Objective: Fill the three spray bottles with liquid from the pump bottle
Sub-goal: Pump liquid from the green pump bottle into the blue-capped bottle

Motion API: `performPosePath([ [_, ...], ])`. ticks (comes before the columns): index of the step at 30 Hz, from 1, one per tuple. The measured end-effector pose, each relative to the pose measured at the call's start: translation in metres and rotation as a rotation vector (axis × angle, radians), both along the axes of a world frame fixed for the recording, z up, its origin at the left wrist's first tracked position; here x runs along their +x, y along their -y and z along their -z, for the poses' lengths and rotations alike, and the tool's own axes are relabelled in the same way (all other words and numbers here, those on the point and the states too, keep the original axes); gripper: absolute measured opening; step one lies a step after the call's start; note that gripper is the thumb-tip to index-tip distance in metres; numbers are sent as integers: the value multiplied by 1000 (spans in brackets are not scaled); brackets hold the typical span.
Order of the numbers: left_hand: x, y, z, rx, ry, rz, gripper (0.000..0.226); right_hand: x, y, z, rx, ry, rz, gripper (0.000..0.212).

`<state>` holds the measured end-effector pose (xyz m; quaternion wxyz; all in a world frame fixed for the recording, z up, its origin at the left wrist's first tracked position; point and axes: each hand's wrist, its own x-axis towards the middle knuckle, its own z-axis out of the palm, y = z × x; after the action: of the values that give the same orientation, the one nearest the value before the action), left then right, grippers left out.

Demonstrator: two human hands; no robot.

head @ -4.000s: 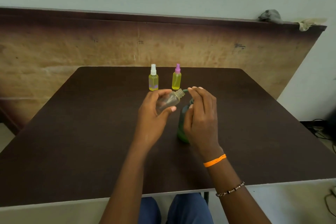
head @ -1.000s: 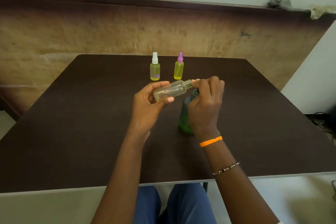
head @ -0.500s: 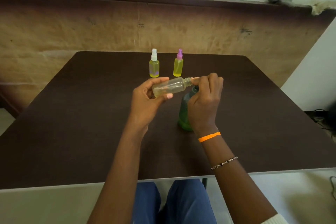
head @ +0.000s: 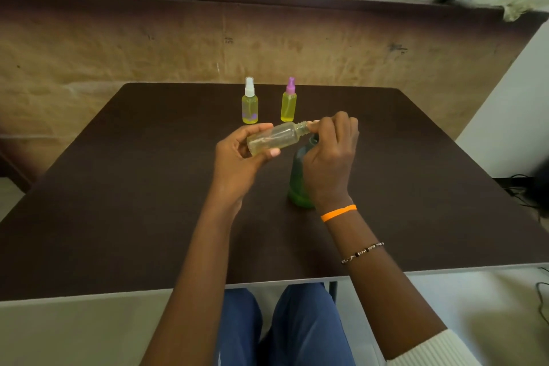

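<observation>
Presently, at the far left of the row, a small clear plastic spray bottle with a white nozzle [head: 249, 103], filled with yellow liquid, stands upright toward the back of the dark brown table [head: 118, 187]; just beside it to the right stands a matching yellow-filled spray bottle with a purple nozzle [head: 289, 103]. Both appear filled and capped, parked away from the work. Nearer the person, the left hand [head: 237, 157] grips a third clear, uncapped spray bottle [head: 274, 137] by its body, fingers curled round it, tilted nearly level with the threaded neck facing right; only a thin layer of liquid seems to be inside. The tilt evidently presents the mouth to the pump spout. To the right, the right hand [head: 329, 157] is curled over the top of the green translucent pump bottle [head: 298, 184], which stands on the table; its fingertips [head: 315, 125] meet the open neck, and the pump head is hidden beneath them. Assessment: two bottles done, the third barely started. An orange band [head: 338, 212] and a beaded bracelet [head: 362, 253] sit on the right wrist.
</observation>
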<state>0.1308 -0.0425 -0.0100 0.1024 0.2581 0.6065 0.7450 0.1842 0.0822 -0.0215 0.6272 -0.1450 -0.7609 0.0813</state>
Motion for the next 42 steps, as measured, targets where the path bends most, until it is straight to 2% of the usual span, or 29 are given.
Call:
performPosePath([
  [6, 2, 1, -8, 13, -12, -8, 42, 1, 0, -19, -30, 25, -85, 20],
  [14, 3, 1, -1, -6, 5, -3, 41, -2, -1, 0, -11, -7, -8, 23],
  [22, 0, 1, -9, 5, -14, 0, 42, 1, 2, -20, -56, 16, -69, 22],
  [28, 0, 0, 0, 9, 13, -19, 44, -5, 0, -3, -15, -20, 18, 23],
  [38, 0, 1, -12, 18, -3, -5, 43, 1, 1, -19, -65, 17, -72, 19],
  [42, 0, 1, -7, -1, -2, -9, 43, -3, -2, -8, -27, -10, -31, 22],
])
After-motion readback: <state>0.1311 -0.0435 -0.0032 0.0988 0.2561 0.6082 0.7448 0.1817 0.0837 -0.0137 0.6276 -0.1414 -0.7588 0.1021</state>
